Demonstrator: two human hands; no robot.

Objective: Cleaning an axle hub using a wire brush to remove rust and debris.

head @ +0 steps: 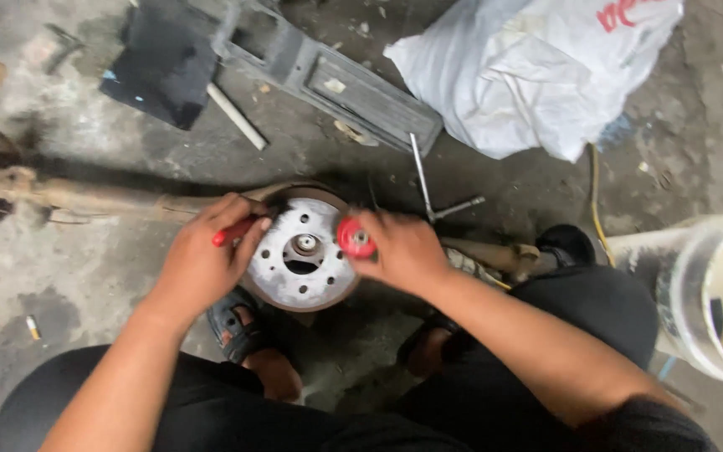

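Grimy concrete floor: your left hand (202, 259) and right hand (399, 249) each grip red tool handles (355, 238) at the heavy, stiff drum's (301, 261) nine and three o'clock.

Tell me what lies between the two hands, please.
In the head view, the round metal brake drum with its centre hub lies between the left hand and right hand.
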